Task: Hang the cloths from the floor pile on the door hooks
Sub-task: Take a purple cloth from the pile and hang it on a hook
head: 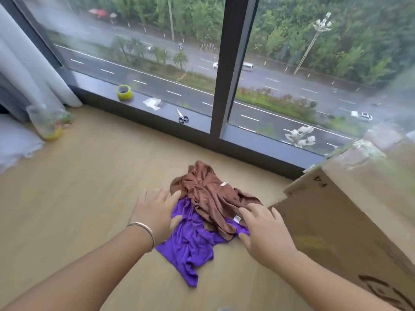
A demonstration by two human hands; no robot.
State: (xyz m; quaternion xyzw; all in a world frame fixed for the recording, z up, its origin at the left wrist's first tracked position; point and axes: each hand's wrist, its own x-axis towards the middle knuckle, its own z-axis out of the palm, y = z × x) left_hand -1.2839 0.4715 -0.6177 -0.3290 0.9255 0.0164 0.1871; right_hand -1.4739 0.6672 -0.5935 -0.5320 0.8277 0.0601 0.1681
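Two crumpled cloths lie in a pile on the wooden floor below the window. A brown cloth (207,196) lies on top of a purple cloth (190,243). My left hand (155,213) reaches over the pile's left edge with its fingers spread, fingertips at the brown cloth and thumb on the purple one. My right hand (265,232) is at the pile's right edge, fingers spread, with its thumb against the purple cloth. Neither hand has closed round any fabric. No door or hooks are in view.
A large cardboard box (350,221) stands close on the right. On the dark window sill (157,113) lie a yellow tape roll (124,92), a plastic scrap and scissors (182,117). A grey curtain (24,70) and a plastic bag (49,122) are at the left.
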